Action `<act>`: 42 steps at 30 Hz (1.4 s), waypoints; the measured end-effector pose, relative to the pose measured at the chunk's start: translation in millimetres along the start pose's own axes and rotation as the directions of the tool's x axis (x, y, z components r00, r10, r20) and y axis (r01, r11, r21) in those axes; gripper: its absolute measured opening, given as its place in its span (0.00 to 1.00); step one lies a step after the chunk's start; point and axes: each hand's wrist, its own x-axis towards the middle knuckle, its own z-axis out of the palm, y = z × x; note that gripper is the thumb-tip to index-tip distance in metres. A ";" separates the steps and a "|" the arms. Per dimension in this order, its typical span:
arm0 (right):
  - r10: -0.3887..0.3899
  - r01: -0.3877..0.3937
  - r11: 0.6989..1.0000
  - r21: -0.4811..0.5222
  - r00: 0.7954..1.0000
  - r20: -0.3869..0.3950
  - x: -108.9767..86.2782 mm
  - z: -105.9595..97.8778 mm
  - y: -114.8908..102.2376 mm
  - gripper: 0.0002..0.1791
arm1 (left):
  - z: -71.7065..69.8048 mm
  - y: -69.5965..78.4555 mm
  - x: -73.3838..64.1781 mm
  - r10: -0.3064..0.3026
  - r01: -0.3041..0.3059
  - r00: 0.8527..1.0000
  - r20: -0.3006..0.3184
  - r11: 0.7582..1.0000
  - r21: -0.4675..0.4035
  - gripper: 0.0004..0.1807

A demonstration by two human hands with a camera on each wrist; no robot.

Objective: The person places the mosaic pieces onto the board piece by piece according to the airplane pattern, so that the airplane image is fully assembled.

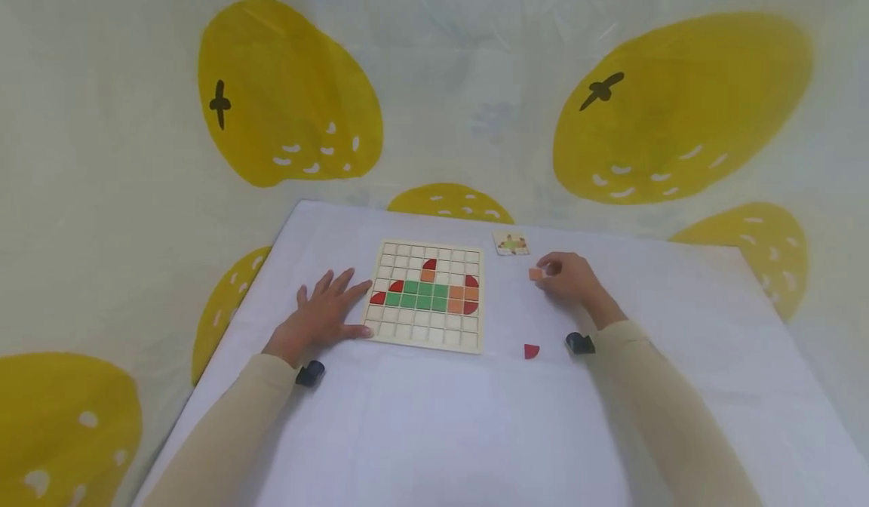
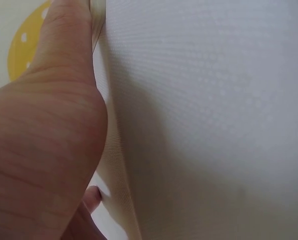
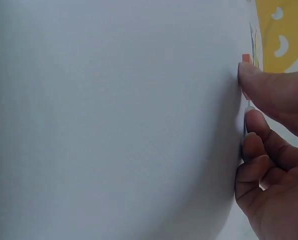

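Observation:
My left hand (image 1: 322,314) lies with spread fingers at the left edge of a pale square grid board (image 1: 468,338), thumb and forefinger touching its rim. Green, orange and red tiles fill some of the board's squares. To the right of the board, my right hand (image 1: 572,279) pinches a small orange square tile (image 1: 535,274) close over the white tabletop. The right wrist view shows the thumb against that tile, with the other fingers curled below. In the left wrist view, the base of the left hand (image 2: 44,135) fills the left side; the board is hidden there.
A red quarter-circle tile (image 1: 531,351) lies right of the board, nearer the front. Behind the right hand is a small pattern card (image 1: 511,243). Dark wrist cameras (image 1: 580,342) sit under both sleeves. A curtain with yellow fruit (image 1: 292,99) hangs behind the table.

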 end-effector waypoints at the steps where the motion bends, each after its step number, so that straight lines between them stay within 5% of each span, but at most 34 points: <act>1: -0.006 0.005 1.000 -0.004 1.000 -0.008 0.1 1.1 0.2 0.21 | 0.6 0.0 -0.3 0.000 0.000 1.000 0.001 1.000 -0.002 0.55; 20: -0.046 0.045 0.998 -0.039 0.999 -0.020 -7.9 4.2 1.4 0.23 | 1.1 1.3 -0.5 -0.009 0.009 1.000 0.001 1.000 0.008 0.55; 42: -0.040 0.041 0.999 -0.020 0.999 0.019 -30.8 16.7 -38.7 0.24 | -5.2 5.1 -4.6 -0.007 0.007 1.000 -0.017 1.000 0.000 0.54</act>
